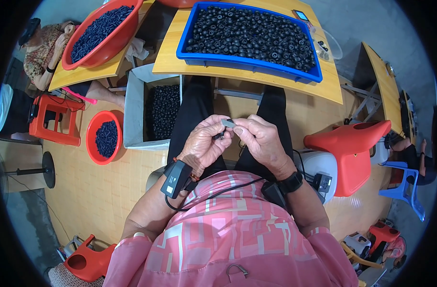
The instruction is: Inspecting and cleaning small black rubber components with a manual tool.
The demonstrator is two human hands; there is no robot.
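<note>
Over my lap both hands meet, fingertips close together. My left hand (pixel 202 142) is closed with a small black part (pixel 219 136) between its fingers, mostly covered by them. A small flat grey piece (pixel 228 123) lies at the fingertips, pinched by the thumb and forefinger of my right hand (pixel 262 141). Whether the grey piece touches the black part I cannot tell. In front of me, a blue tray (pixel 256 63) full of round black parts with holes (pixel 247 36) stands on a yellow table (pixel 168 60).
Below the table's left side, an open carton (pixel 134 117) holds small black parts. Red basins (pixel 115 155) of dark slender pieces stand on the floor and table at left. A red chair (pixel 347 153) is at my right. Another person (pixel 44 57) sits far left.
</note>
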